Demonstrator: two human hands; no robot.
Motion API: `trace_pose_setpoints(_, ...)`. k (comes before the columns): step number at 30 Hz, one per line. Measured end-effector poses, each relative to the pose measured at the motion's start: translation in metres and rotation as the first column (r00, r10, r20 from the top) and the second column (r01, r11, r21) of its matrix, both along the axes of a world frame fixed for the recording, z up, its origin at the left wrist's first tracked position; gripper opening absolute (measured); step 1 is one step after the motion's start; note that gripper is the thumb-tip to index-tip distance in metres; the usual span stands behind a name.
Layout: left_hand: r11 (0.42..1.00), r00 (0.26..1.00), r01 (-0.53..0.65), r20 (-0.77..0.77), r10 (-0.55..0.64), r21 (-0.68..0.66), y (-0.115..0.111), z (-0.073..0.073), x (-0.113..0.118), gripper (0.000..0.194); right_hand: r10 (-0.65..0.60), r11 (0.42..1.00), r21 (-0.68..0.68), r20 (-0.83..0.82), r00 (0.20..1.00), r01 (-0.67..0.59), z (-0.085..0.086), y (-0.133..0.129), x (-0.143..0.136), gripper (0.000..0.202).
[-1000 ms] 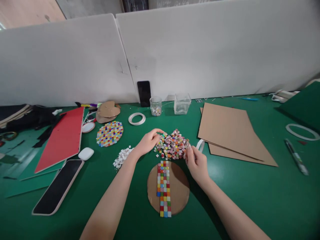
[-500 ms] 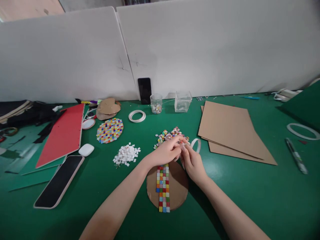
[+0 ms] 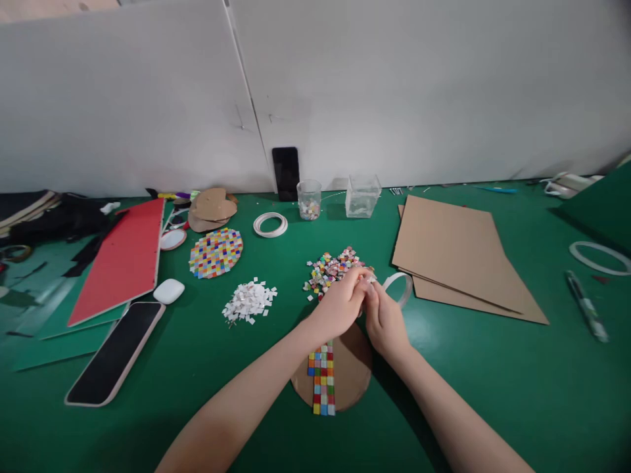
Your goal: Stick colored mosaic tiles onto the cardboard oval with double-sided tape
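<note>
My left hand (image 3: 344, 303) and my right hand (image 3: 387, 322) meet with fingertips pinched together, above the far edge of a round cardboard disc (image 3: 352, 374). What lies between the fingers is too small and too covered to make out. Columns of coloured mosaic tiles (image 3: 324, 378) run down the disc, partly hidden by my left wrist. Just beyond my hands is a loose pile of coloured tiles (image 3: 328, 269). Close to my right fingers is a white tape ring (image 3: 407, 289); I cannot tell whether it touches them. White paper squares (image 3: 250, 301) lie heaped to the left.
A tile-covered disc (image 3: 217, 253), white coil (image 3: 270, 225), cup with tiles (image 3: 309, 203) and clear box (image 3: 362, 197) stand farther back. Cardboard sheets (image 3: 448, 249) lie at right. A phone (image 3: 116, 355), white case (image 3: 169, 291) and red board (image 3: 121, 259) are at left.
Both hands have drawn closer together at the fingertips, and my left fingers are more folded. The white tape ring has shifted a little to the right.
</note>
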State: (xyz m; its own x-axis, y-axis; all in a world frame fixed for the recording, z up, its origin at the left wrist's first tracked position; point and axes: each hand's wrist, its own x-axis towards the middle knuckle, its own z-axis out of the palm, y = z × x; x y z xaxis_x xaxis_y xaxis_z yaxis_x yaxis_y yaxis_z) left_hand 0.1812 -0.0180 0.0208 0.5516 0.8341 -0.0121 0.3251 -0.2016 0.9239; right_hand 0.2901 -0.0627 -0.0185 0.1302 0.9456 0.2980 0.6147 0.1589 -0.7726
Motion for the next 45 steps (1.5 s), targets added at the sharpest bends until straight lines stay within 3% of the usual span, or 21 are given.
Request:
trace_pose_setpoints(4,0.993,0.997,-0.034,-0.064,0.041,0.11,-0.005,0.007,0.0,0.031,-0.027,0.999,0.024,-0.006,1.0,0.027,0.001,0.0,0.0,0.028)
trace_pose_setpoints(8,0.996,0.999,-0.043,-0.025,0.045,0.078,-0.006,0.01,-0.001,0.032,0.003,0.999,0.038,-0.195,0.981,0.005,0.002,0.001,-0.004,0.034)
trace_pose_setpoints(12,0.999,0.991,-0.046,0.124,0.048,-0.023,-0.005,0.01,-0.003,0.028,0.062,0.998,0.011,-0.532,0.845,-0.066,0.004,0.0,-0.009,0.038)
trace_pose_setpoints(15,0.993,0.968,-0.028,0.243,0.056,-0.117,-0.007,0.012,-0.009,0.026,0.104,0.993,0.017,-0.628,0.771,-0.12,0.009,-0.003,-0.01,0.042)
trace_pose_setpoints(19,0.958,0.924,-0.007,0.364,0.116,-0.287,-0.014,0.019,-0.022,0.026,0.109,0.992,0.012,-0.578,0.809,-0.125,0.014,-0.005,-0.008,0.037)
trace_pose_setpoints(23,0.891,0.867,0.085,0.474,0.155,-0.446,-0.019,0.025,-0.036,0.024,0.008,1.0,0.008,-0.427,0.904,-0.005,0.009,0.001,-0.004,0.021)
trace_pose_setpoints(27,0.871,0.868,0.08,0.463,0.178,-0.484,-0.021,0.027,-0.046,0.022,-0.011,1.0,-0.013,-0.201,0.98,0.008,0.003,0.008,-0.002,0.034)
trace_pose_setpoints(29,0.892,0.889,0.014,0.413,0.196,-0.451,-0.023,0.027,-0.05,0.02,-0.008,1.0,-0.009,-0.161,0.987,0.007,0.003,0.009,-0.004,0.041)
trace_pose_setpoints(31,0.924,0.912,-0.071,0.35,0.213,-0.376,-0.025,0.027,-0.053,0.019,-0.021,1.0,0.018,-0.194,0.981,0.025,0.007,0.007,-0.007,0.031)
trace_pose_setpoints(33,0.949,0.928,-0.138,0.297,0.223,-0.283,-0.028,0.027,-0.054,0.018,-0.017,0.999,0.021,-0.307,0.952,0.024,0.013,0.001,-0.013,0.021)
trace_pose_setpoints(36,0.97,0.942,-0.2,0.247,0.229,-0.137,-0.033,0.025,-0.055,0.019,0.077,0.991,-0.054,-0.519,0.851,-0.123,0.023,-0.009,-0.024,0.04)
trace_pose_setpoints(40,0.966,0.958,-0.248,0.165,0.233,0.072,-0.039,0.019,-0.053,0.021,0.172,0.96,-0.074,-0.607,0.776,-0.271,0.027,-0.02,-0.036,0.042)
trace_pose_setpoints(45,0.958,0.967,-0.247,0.105,0.233,0.143,-0.044,0.008,-0.047,0.028,0.117,0.972,-0.093,-0.608,0.785,-0.217,0.022,-0.025,-0.043,0.03)
